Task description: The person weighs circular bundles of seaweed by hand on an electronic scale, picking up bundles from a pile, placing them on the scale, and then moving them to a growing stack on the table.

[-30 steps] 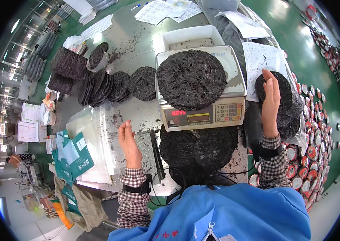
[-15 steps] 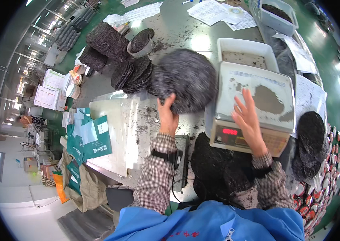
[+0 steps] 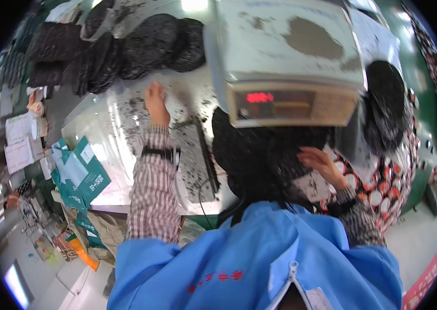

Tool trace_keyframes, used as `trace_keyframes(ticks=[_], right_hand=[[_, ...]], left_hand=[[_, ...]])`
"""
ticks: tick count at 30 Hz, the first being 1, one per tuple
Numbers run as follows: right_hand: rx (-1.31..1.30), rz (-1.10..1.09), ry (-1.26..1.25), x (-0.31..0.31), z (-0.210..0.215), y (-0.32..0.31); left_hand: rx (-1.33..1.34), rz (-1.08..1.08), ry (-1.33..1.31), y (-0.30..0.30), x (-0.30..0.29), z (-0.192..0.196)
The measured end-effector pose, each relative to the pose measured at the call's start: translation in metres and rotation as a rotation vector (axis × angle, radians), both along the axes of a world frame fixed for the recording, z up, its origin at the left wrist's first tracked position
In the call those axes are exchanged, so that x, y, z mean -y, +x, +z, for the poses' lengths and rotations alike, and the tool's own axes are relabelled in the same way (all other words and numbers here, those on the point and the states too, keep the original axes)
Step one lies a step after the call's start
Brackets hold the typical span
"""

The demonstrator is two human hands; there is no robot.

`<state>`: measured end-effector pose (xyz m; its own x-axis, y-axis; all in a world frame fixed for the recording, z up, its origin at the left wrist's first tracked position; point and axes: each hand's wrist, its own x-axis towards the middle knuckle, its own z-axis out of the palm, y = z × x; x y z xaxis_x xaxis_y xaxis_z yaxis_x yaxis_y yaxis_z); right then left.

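Note:
My left hand is over the pale work surface, fingers loosely extended and holding nothing. Just beyond it lie dark, rough, round flat cakes, overlapping in a row with more cakes standing on edge to the left. My right hand reaches in from the right with fingers apart. Its fingertips are at the edge of a pile of similar dark cakes in front of the scale; whether they touch is unclear. The digital scale has a lit red display and a brown patch on its pan, with no cake on it.
A grey flat tray speckled with dark crumbs lies by my left forearm. Green printed bags rest at the left. Dark cakes lie right of the scale, above many red-and-white round lids. A cable crosses the tray.
My left hand has let go of the dark cake it was moving and drawn back. My right hand has come down from the scale to the near pile. The whole view has shifted.

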<state>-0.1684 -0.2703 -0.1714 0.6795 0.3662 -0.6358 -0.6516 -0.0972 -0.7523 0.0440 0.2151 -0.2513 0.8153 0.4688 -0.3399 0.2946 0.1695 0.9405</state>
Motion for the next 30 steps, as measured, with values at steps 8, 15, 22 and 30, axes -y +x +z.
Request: trace_keyframes(ticks=[8, 15, 22, 30], right_hand=[[0.541, 0.42, -0.428, -0.011, -0.057, -0.039], [0.606, 0.511, -0.61, 0.0, -0.049, -0.049], [-0.409, -0.105, 0.595, -0.043, 0.081, -0.049], [0.082, -0.137, 0.783, -0.004, 0.113, -0.073]], left_hand=[[-0.497, -0.52, 0.562, -0.191, 0.135, -0.003], [-0.254, -0.413, 0.228, -0.248, 0.114, 0.105], [0.107, -0.736, 0.833, -0.307, 0.23, 0.198], [0.487, -0.818, 0.993, -0.308, 0.284, 0.238]])
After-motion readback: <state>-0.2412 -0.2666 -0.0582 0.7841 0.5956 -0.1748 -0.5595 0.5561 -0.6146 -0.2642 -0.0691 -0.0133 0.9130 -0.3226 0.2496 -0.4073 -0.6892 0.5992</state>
